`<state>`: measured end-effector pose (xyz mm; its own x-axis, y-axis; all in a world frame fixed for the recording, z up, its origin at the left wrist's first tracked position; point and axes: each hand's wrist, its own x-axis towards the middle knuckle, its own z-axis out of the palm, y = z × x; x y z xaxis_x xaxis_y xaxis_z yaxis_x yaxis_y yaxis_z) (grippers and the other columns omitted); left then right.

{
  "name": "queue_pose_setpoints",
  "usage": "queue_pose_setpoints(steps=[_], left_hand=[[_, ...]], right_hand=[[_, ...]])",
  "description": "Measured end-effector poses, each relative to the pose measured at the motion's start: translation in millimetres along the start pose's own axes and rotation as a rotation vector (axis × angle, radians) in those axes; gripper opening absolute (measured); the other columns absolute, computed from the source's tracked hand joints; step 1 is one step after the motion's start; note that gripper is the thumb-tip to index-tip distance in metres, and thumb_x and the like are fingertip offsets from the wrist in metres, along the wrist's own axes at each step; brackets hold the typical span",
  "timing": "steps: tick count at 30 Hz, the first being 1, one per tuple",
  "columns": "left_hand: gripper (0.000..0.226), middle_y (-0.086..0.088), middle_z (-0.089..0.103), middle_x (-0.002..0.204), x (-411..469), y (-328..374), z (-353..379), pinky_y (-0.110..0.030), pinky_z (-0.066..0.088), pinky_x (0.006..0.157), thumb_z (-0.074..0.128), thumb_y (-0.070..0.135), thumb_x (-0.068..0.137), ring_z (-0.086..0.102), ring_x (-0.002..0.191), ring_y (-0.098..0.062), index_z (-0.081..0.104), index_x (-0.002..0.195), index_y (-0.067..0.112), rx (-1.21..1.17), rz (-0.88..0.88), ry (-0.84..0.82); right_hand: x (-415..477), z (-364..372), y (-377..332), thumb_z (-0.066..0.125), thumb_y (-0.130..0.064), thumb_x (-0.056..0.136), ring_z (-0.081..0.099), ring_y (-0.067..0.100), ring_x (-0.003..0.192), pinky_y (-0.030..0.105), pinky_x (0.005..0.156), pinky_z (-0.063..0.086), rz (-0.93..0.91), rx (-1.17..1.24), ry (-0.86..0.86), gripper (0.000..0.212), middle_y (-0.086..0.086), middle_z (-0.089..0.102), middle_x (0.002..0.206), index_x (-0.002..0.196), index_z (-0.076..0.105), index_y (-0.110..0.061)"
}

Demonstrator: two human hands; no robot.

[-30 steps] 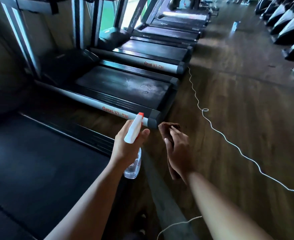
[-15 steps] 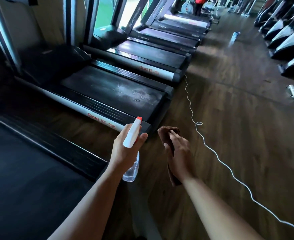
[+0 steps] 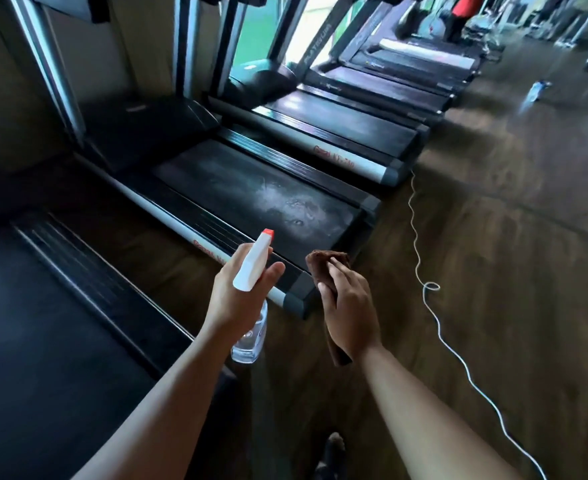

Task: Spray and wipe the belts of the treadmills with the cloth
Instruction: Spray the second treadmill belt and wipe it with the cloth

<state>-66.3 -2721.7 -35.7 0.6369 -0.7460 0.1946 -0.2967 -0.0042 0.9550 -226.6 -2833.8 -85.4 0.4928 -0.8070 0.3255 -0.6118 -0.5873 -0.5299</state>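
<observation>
My left hand (image 3: 240, 296) grips a clear spray bottle (image 3: 251, 337) with a white head and red nozzle, which points at the treadmill ahead. My right hand (image 3: 349, 306) holds a brown cloth (image 3: 323, 263), bunched above my fingers and hanging below my palm. Both hands hover just short of the rear end of the second treadmill's black belt (image 3: 251, 192), which shows pale wet smears near its rear half. A nearer treadmill belt (image 3: 36, 341) fills the lower left. Further treadmill belts (image 3: 348, 123) line up behind.
A white cable (image 3: 434, 306) snakes over the wooden floor (image 3: 493, 271) to the right of the treadmills. Another bottle (image 3: 535, 90) stands on the floor far back. A person in red (image 3: 462, 8) is at the far end. Treadmill uprights (image 3: 188, 39) rise at the top left.
The view has moved forward and to the right, from the near treadmill toward the second one. Both hands keep their hold on bottle and cloth and stay side by side.
</observation>
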Motion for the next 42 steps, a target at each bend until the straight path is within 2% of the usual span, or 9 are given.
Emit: queue_pose_setpoints(steps=[3, 9, 12, 17, 19, 22, 25, 36, 42], left_hand=[[0.020, 0.010, 0.069, 0.088, 33, -8, 8, -0.040, 0.055, 0.071, 0.077, 0.035, 0.088, 0.066, 0.080, -0.013, 0.065, 0.104, 0.032, 0.000, -0.039, 0.073], [0.019, 0.008, 0.067, 0.081, 100, -15, 25, -0.031, 0.050, 0.065, 0.076, 0.031, 0.089, 0.062, 0.072, -0.008, 0.065, 0.104, 0.027, -0.001, -0.073, 0.233], [0.021, -0.003, 0.069, 0.085, 128, -16, 29, -0.040, 0.052, 0.062, 0.077, 0.036, 0.087, 0.064, 0.071, -0.022, 0.064, 0.103, 0.028, -0.011, -0.094, 0.324], [0.028, -0.005, 0.067, 0.088, 173, -27, 23, -0.062, 0.055, 0.072, 0.077, 0.042, 0.080, 0.066, 0.079, -0.034, 0.066, 0.101, 0.029, -0.114, -0.122, 0.437], [0.023, -0.006, 0.067, 0.091, 192, -36, 15, -0.058, 0.056, 0.075, 0.077, 0.036, 0.083, 0.067, 0.087, -0.037, 0.065, 0.101, 0.028, -0.085, -0.125, 0.469], [0.017, 0.000, 0.066, 0.085, 223, -55, -1, -0.043, 0.052, 0.065, 0.076, 0.024, 0.089, 0.064, 0.077, -0.022, 0.064, 0.101, 0.024, -0.045, -0.139, 0.507], [0.016, 0.006, 0.067, 0.086, 261, -74, -21, -0.030, 0.050, 0.066, 0.075, 0.022, 0.090, 0.062, 0.076, -0.011, 0.064, 0.102, 0.023, -0.029, -0.147, 0.520], [0.016, -0.003, 0.064, 0.083, 407, -120, -100, -0.034, 0.049, 0.063, 0.075, 0.025, 0.090, 0.060, 0.073, -0.024, 0.063, 0.100, 0.023, 0.080, -0.215, 0.524], [0.018, 0.003, 0.065, 0.087, 481, -139, -115, -0.027, 0.050, 0.064, 0.075, 0.028, 0.090, 0.061, 0.074, -0.012, 0.064, 0.103, 0.028, 0.090, -0.221, 0.506]], right_hand=[[48, 8, 12, 0.055, -0.021, 0.100, 0.046, 0.026, 0.132, 0.028, 0.112, 0.029, -0.054, 0.022, -0.048, 0.042, 0.007, 0.055, 0.142, 0.140, 0.053, -0.009], [152, 25, 32, 0.050, -0.024, 0.102, 0.042, 0.022, 0.134, 0.026, 0.111, 0.030, -0.164, 0.053, -0.166, 0.044, 0.006, 0.053, 0.144, 0.143, 0.049, -0.010], [203, 37, 33, 0.052, -0.025, 0.101, 0.041, 0.021, 0.134, 0.026, 0.108, 0.034, -0.237, 0.058, -0.210, 0.044, 0.005, 0.053, 0.143, 0.143, 0.049, -0.010], [266, 75, 19, 0.054, -0.024, 0.100, 0.042, 0.022, 0.132, 0.036, 0.110, 0.040, -0.306, 0.127, -0.273, 0.045, 0.004, 0.054, 0.143, 0.142, 0.050, -0.010], [288, 95, 10, 0.055, -0.023, 0.100, 0.042, 0.023, 0.132, 0.037, 0.109, 0.041, -0.328, 0.139, -0.303, 0.045, 0.003, 0.053, 0.143, 0.142, 0.050, -0.010], [318, 128, -4, 0.056, -0.021, 0.099, 0.043, 0.024, 0.130, 0.036, 0.110, 0.039, -0.364, 0.148, -0.328, 0.044, 0.004, 0.054, 0.142, 0.141, 0.052, -0.009], [351, 161, -21, 0.057, -0.021, 0.099, 0.043, 0.023, 0.131, 0.034, 0.110, 0.038, -0.384, 0.151, -0.352, 0.043, 0.004, 0.055, 0.141, 0.140, 0.053, -0.008], [468, 267, -89, 0.056, -0.022, 0.100, 0.043, 0.021, 0.132, 0.025, 0.106, 0.033, -0.347, 0.180, -0.403, 0.044, 0.003, 0.055, 0.142, 0.141, 0.051, -0.010], [532, 307, -96, 0.053, -0.026, 0.101, 0.039, 0.019, 0.133, 0.027, 0.107, 0.036, -0.330, 0.174, -0.424, 0.045, 0.000, 0.052, 0.144, 0.144, 0.049, -0.014]])
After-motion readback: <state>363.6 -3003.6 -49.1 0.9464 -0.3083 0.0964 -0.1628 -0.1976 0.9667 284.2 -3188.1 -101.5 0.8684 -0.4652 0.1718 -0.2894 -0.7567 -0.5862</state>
